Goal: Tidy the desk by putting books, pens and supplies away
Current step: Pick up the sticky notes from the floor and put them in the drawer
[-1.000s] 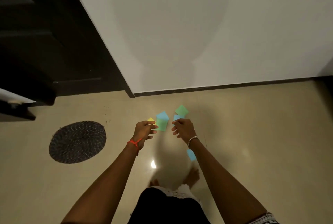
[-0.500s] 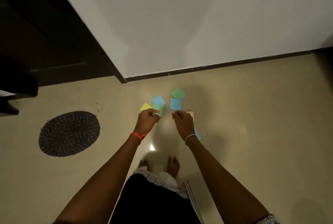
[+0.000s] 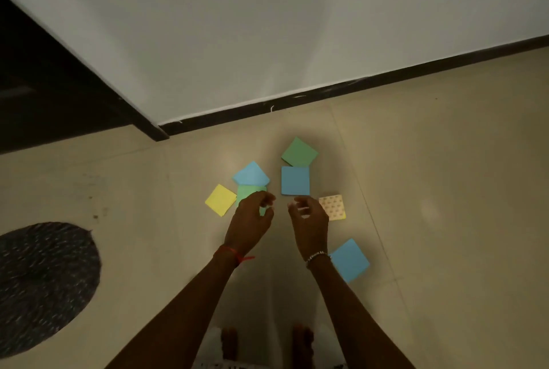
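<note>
Beige tiled floor (image 3: 430, 220), square paper notes scattered near black skirting (image 3: 356, 84); open tile rightward. Left hand (image 3: 249, 224) curled over pale green square note (image 3: 246, 191), grasp uncertain. Right hand (image 3: 309, 223) half-curled, apparently empty, between blue square note (image 3: 295, 180) and patterned note (image 3: 334, 206)
</note>
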`<state>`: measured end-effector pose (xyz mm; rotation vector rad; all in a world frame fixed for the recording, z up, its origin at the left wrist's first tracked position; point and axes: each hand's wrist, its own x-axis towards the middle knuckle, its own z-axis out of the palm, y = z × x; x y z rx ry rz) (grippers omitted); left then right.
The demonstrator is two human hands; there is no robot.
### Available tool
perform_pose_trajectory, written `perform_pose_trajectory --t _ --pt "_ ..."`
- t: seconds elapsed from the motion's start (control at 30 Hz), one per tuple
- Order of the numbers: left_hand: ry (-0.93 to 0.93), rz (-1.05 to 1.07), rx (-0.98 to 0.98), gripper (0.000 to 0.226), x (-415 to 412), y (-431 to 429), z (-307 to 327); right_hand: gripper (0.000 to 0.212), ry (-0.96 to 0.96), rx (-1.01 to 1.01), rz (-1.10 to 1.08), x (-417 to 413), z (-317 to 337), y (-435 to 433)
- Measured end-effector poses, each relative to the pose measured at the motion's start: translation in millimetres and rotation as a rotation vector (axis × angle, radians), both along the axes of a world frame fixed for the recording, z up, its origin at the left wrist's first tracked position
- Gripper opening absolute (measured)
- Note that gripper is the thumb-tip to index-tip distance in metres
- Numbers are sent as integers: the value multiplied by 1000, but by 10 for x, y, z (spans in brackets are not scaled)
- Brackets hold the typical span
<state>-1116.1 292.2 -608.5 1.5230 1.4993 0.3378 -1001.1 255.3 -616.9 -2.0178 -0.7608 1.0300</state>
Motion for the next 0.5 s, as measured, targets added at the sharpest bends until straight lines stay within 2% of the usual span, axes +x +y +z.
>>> perform_pose_trajectory --t 0.07,0.17,0.33,0.37,0.43,0.5 --pt "-21 19 15 22 85 125 -546 18 12 -12 -79 41 -549 148" --pt "-70 73 12 25 249 350 -1214 25 -67 -11 -154 176 -1250 364" --pt "-64 81 -33 41 512 681 -2054 50 -163 -91 -196 377 -2154 659" --pt "-55 65 -28 38 554 733 -2195 56 -179 -111 -193 411 -2280 705" --pt "-23 53 -23 18 622 830 -2421 63 -210 -138 -173 472 -2465 801" --pt "-3 88 6 38 673 884 -2510 63 -265 -178 -148 505 -2574 882"
